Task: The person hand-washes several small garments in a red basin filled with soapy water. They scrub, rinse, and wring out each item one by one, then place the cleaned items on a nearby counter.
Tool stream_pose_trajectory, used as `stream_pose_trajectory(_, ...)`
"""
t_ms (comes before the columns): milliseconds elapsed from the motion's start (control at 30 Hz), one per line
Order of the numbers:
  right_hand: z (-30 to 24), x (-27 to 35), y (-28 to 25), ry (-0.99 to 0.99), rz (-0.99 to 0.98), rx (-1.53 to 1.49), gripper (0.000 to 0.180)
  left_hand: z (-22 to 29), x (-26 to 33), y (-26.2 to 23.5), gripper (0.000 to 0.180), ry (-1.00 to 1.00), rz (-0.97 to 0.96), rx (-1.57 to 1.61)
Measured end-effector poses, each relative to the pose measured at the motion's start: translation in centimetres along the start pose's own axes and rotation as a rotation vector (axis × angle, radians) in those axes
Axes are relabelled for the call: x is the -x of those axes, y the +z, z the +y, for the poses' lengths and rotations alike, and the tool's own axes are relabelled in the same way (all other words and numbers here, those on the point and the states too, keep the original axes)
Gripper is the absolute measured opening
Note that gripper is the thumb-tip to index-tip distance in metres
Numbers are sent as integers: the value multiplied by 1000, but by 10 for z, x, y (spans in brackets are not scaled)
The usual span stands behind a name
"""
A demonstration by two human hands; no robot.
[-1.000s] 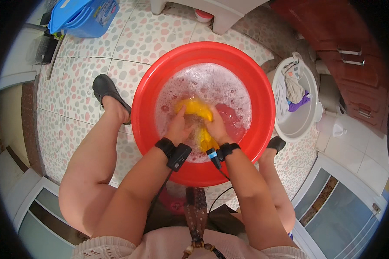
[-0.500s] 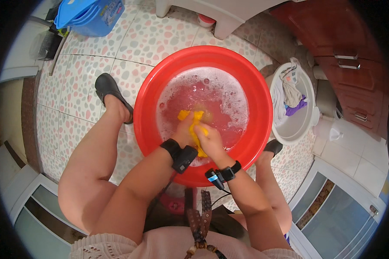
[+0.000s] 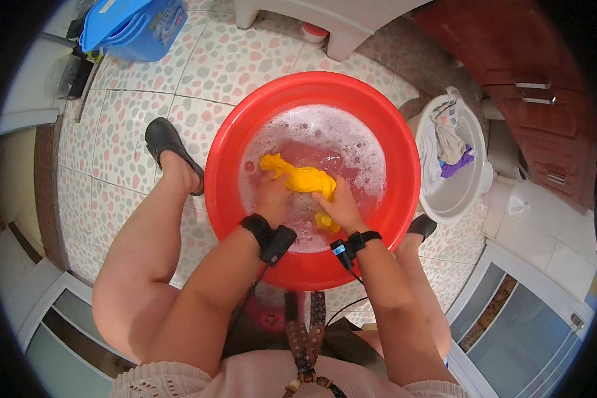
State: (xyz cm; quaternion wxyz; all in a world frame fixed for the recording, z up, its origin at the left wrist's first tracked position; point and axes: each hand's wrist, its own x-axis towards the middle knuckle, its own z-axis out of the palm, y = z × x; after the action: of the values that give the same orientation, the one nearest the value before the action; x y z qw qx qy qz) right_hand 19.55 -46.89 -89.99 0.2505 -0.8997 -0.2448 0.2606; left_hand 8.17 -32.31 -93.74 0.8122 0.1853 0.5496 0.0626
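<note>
A large red basin (image 3: 222, 139) of foamy water stands between my feet. Across its middle, at the water's surface, a wet yellow cloth (image 3: 306, 179) stretches between my two hands. My left hand (image 3: 272, 196) grips the cloth near its left end, with a bunched tip poking out beyond the fingers. On the other side, my right hand (image 3: 340, 205) is closed on the right part of the cloth. Below that hand, a loose end of the cloth hangs down into the suds. Each wrist wears a black strap with a small device.
To the right of the basin stands a white tub (image 3: 454, 205) with grey, white and purple clothes. A blue lidded container (image 3: 139, 33) sits at the far left. Red-brown cabinets (image 3: 537, 99) line the far right; a white piece of furniture (image 3: 345, 23) stands at the back.
My hands have moved apart, the right one to the right. The yellow cloth, bunched between them before, is now spread out sideways.
</note>
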Motion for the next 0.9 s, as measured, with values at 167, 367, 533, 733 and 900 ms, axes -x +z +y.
stream_pose_trajectory(167, 10, -12, 8, 278, -421, 254, 62, -8, -16, -33, 27, -16, 188, -42)
stream_pose_trajectory(367, 5, -28, -14, 268, -118, 103, 31, -24, -16, -38, 36, -95, -76, 11)
stream_pose_trajectory(533, -31, -12, -67, -177, 152, 105, 27, 9, 49, 39, 54, -477, -173, 63)
stream_pose_trajectory(733, -94, 53, -111, -352, 42, -79, 38, 31, 76, 73, 73, -776, -481, 205)
stream_pose_trajectory(900, -99, 95, -119, -325, -177, -83, 40, -4, 60, 56, 62, -620, -613, 326)
